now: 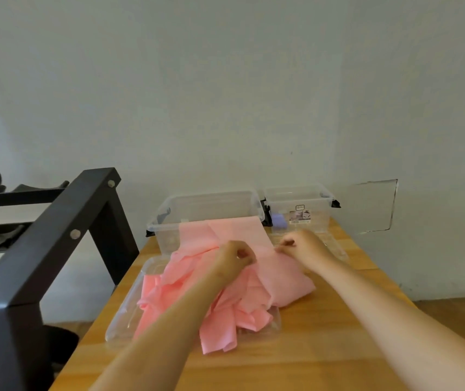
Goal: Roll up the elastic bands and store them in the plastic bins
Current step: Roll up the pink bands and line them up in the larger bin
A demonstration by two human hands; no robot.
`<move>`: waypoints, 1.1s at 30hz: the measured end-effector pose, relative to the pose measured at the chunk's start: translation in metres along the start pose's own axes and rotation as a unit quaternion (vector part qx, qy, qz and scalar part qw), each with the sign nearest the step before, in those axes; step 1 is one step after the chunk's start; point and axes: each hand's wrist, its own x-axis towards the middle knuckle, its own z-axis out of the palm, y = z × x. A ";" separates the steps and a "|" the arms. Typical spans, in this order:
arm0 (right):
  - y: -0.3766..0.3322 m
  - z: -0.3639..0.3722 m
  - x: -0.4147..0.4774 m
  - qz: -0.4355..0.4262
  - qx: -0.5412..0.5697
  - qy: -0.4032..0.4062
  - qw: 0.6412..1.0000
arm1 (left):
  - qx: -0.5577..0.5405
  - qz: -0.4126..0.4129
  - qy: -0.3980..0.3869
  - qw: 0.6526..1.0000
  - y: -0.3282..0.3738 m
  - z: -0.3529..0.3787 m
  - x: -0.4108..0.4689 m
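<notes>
Wooden table (338,348) by a wall; pink band (225,230) hangs over the front rim of the big bin (205,197), heaped before it; left hand (234,256) and right hand (301,246) pinch it; rolling looks barely begun; purple roll (278,220) right of the big bin seems stored.

Only printed thing I can spot from my end is a sticker label (299,216) on the front wall of the small bin (320,219), far right corner of the table (330,337). Little logo box on top, picture underneath, but it's too tiny and blurry to actually read.
</notes>
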 end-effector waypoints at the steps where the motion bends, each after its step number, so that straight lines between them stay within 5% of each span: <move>1: -0.007 -0.009 0.003 -0.010 0.003 0.001 1.000 | 0.000 0.008 0.014 1.000 0.004 -0.011 0.004; 18: -0.214 -0.177 0.060 -0.184 0.038 0.210 0.959 | -0.082 0.131 0.210 0.965 0.152 -0.244 0.037; 21: -0.243 -0.201 0.060 -0.235 0.169 0.254 0.923 | -0.190 0.154 0.219 0.945 0.172 -0.277 0.036; 23: -0.252 -0.206 0.061 -0.236 0.223 0.229 0.918 | -0.191 0.153 0.215 0.945 0.172 -0.285 0.035; 28: -0.246 -0.183 0.068 -0.207 0.159 0.135 0.956 | -0.070 0.119 0.193 0.971 0.150 -0.272 0.039; 33: -0.232 -0.167 0.066 -0.201 0.209 0.026 0.957 | -0.083 0.094 0.163 0.979 0.129 -0.268 0.036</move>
